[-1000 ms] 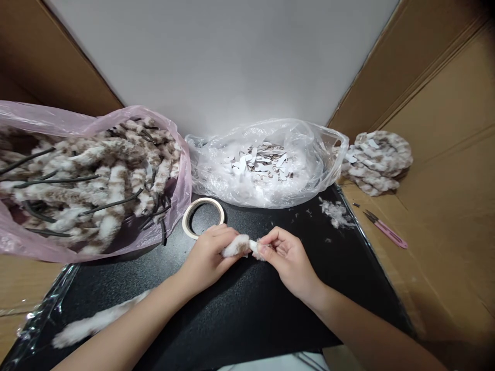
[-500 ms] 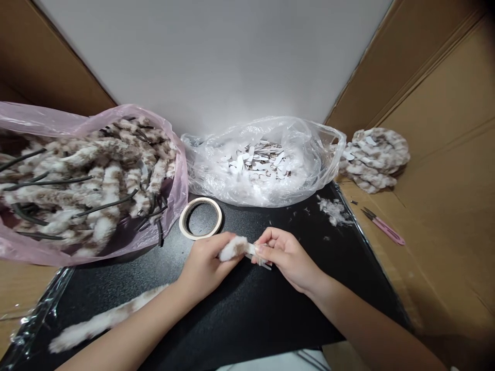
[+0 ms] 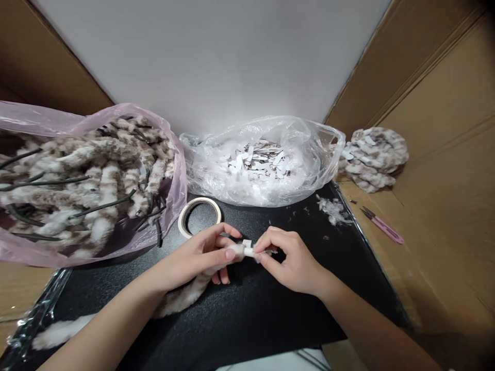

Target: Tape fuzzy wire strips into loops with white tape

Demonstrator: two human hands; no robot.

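A long furry strip (image 3: 183,300), white with brown patches, runs under my left forearm and up to both hands. My left hand (image 3: 197,257) grips it near its far end, thumb on top and the other fingers behind. White tape (image 3: 249,252) is around that end, with a short flap standing up. My right hand (image 3: 296,260) pinches the taped tip between thumb and fingertips, where some loose fluff shows. Just beyond my left hand, a roll of cream tape (image 3: 181,221) lies flat on the black table (image 3: 240,330).
A pink bag (image 3: 178,170) of furry strips with dark cords lies left. A clear bag (image 3: 216,190) with white tabs is at the back. Pink-handled snips (image 3: 389,230), a furry bundle (image 3: 381,159) and loose fluff (image 3: 333,210) are to the right, beside cardboard walls (image 3: 436,118).
My left hand has turned and spread its fingers more along the strip. The taped end now lies straighter between my hands, and more of the strip shows below my left hand.
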